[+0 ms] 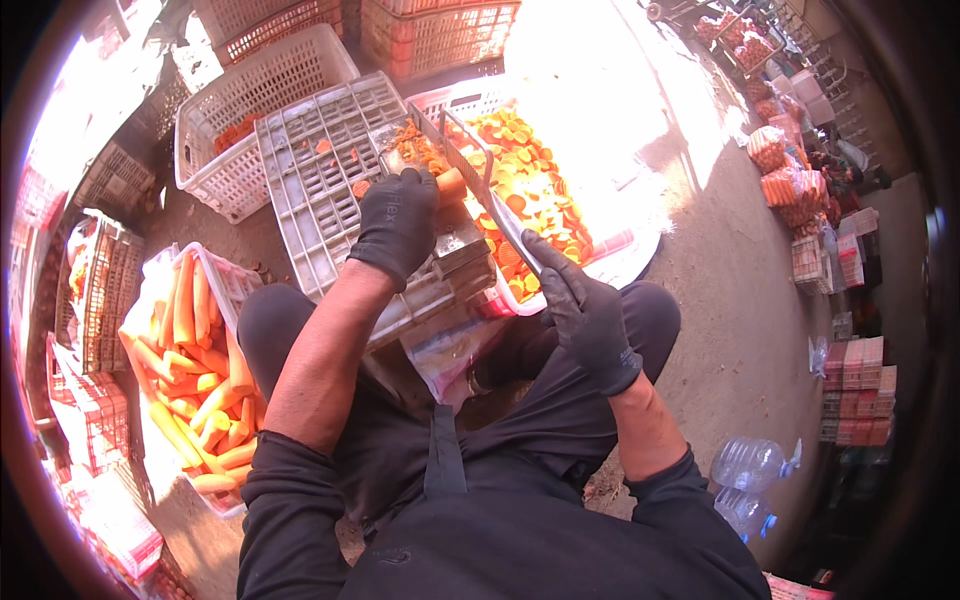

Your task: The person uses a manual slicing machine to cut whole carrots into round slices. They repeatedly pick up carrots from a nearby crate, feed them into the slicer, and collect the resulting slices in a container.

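My left hand (397, 221), in a dark work glove, grips a peeled carrot (451, 186) lying across a metal-topped cutting block (459, 244). The carrot's end meets a long cutting blade (466, 171) with a ridged face. My right hand (585, 307), gloved too, is closed around the near end of the blade's handle (517, 232). Orange scraps (420, 146) lie on the block beside the blade. Beyond it, wavy-cut carrot slices (521, 187) fill a basket (517, 306). An upturned white plastic crate (315, 202) supports the block.
Whole peeled carrots (202, 375) fill a lined crate (232, 274) by my left knee. A white crate (217, 180) holding orange scraps stands at the far left. Stacked crates (442, 37) rise behind. Large clear plastic bottles (746, 465) and bagged carrots (787, 187) are on the right.
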Motion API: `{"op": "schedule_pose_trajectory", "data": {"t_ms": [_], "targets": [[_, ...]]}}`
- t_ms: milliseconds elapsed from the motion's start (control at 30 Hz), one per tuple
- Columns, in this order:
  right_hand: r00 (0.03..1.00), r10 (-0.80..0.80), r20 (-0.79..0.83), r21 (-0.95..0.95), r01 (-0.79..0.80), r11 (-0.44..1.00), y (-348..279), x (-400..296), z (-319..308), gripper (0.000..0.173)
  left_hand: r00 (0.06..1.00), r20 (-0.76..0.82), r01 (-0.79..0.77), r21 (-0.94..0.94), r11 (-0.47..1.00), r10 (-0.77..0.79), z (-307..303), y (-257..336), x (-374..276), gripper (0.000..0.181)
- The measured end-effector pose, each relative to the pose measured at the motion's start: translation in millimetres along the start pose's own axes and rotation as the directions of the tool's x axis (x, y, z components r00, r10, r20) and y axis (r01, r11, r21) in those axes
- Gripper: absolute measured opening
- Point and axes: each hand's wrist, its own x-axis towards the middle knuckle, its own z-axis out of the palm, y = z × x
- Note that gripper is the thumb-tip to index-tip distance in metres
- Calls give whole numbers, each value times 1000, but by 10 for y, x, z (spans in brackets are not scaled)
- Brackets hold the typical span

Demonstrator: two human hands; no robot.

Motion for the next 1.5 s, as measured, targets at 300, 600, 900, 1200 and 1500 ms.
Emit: {"op": "schedule_pose_trajectory", "data": {"t_ms": [300,600,900,1200,1500], "targets": [[1000,-17,5,23,17,1000,-453,142,-25,35,997,-56,-44,21,999,45,89,42,-7,17],[989,-145,-37,-187,136,973,781,-255,473,35,998,-48,-31,-23,999,30,121,-75,7,19],[1000,15,-27,5,-15,1000,-422,117,-26,36,995,-84,-53,42,998,56,194,-38,37,22],[999,-29,-20,-27,29,999,100,-106,141,37,991,102,91,-91,992,-81,-19,-49,56,37],[999,16,-34,85,-13,996,560,-221,304,39,968,71,252,-224,941,-242,-234,-216,-1,41]]}}
